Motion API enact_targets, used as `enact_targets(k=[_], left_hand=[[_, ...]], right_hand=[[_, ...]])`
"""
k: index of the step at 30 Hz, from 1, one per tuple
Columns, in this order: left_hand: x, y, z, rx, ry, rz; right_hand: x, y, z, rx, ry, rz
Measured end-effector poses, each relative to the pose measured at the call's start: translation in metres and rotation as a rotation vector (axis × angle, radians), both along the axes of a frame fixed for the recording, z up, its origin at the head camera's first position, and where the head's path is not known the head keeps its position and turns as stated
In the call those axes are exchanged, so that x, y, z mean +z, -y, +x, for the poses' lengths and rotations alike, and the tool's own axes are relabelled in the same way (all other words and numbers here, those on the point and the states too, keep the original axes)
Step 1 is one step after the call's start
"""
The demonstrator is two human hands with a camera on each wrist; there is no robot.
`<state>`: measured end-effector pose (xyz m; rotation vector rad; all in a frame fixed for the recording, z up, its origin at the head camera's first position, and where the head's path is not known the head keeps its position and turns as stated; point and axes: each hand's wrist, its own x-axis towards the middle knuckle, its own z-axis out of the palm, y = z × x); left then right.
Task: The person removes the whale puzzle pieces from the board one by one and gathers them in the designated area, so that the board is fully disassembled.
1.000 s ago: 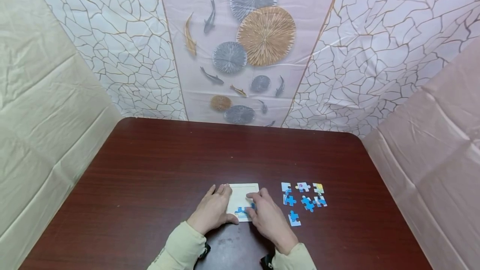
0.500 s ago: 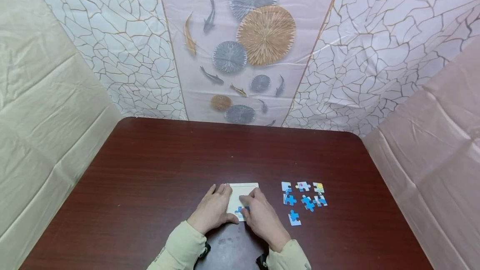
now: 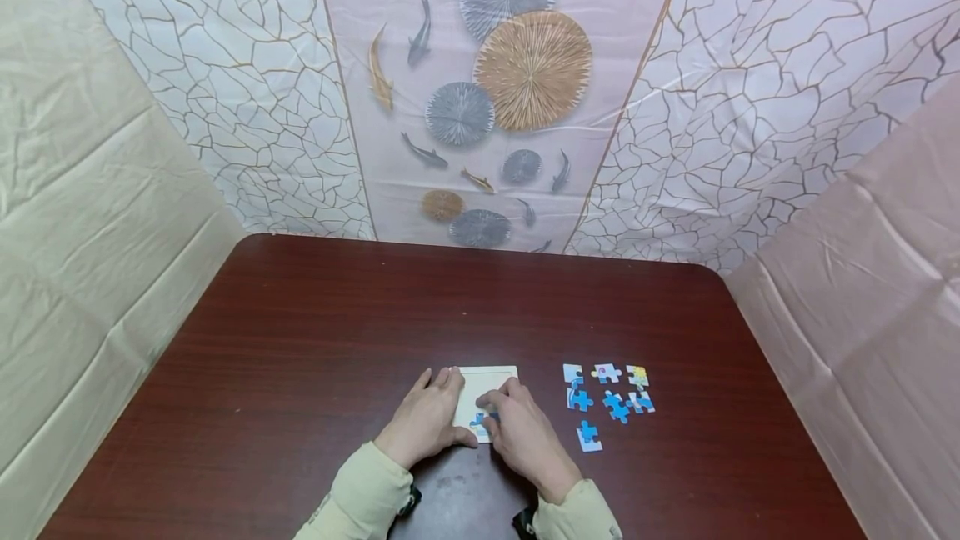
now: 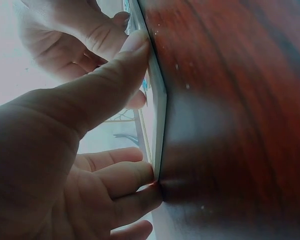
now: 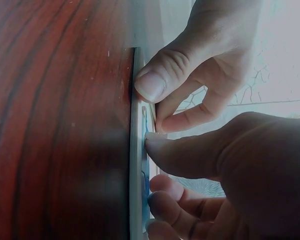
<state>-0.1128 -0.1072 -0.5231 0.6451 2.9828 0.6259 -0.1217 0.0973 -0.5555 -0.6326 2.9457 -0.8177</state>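
A small cream puzzle tray (image 3: 487, 378) lies flat near the front of the table. My left hand (image 3: 422, 421) holds it by the edges, its thumb (image 4: 135, 42) on the near rim and its fingers along the left side. Blue jigsaw pieces (image 3: 477, 421) lie in the tray's near part. Over these my right hand (image 3: 528, 440) is bent, thumb and fingertips pinching a blue jigsaw piece (image 5: 145, 185) down at the tray surface. The right hand covers part of the tray's right side in the head view.
Several loose jigsaw pieces, among them a blue one (image 3: 617, 407) and a blue-and-white corner (image 3: 588, 437), lie on the dark red-brown table (image 3: 360, 315) to the tray's right. Patterned cloth (image 3: 457, 215) hangs behind the table's far edge.
My right hand has shifted slightly left over the tray, then stayed nearly still. My left hand and the loose pieces have not moved.
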Motion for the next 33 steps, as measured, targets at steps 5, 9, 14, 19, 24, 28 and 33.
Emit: enact_targets(k=[5,9,14,19,24,28,33], left_hand=[[-0.008,0.0,-0.002,0.012,0.0,0.005],[-0.013,0.0,-0.003,0.018,-0.026,0.004],[-0.015,0.0,-0.004,0.022,-0.041,-0.006],[-0.017,0.0,-0.005,0.023,-0.039,-0.011],[-0.017,0.001,-0.004,0.022,-0.025,0.014],[-0.017,0.001,-0.004,0.017,-0.011,0.028],[-0.016,0.001,-0.004,0.013,-0.013,0.025]], right_hand=[[0.001,0.0,0.0,0.007,-0.024,0.015],[0.001,0.0,0.001,0.006,-0.023,-0.002],[0.001,0.0,0.002,0.031,-0.045,-0.005],[0.001,-0.001,0.002,0.055,-0.055,-0.004],[-0.004,-0.002,0.0,0.063,-0.064,-0.018],[-0.007,-0.002,-0.001,0.053,-0.064,-0.01],[-0.006,-0.002,0.001,0.059,-0.056,0.002]])
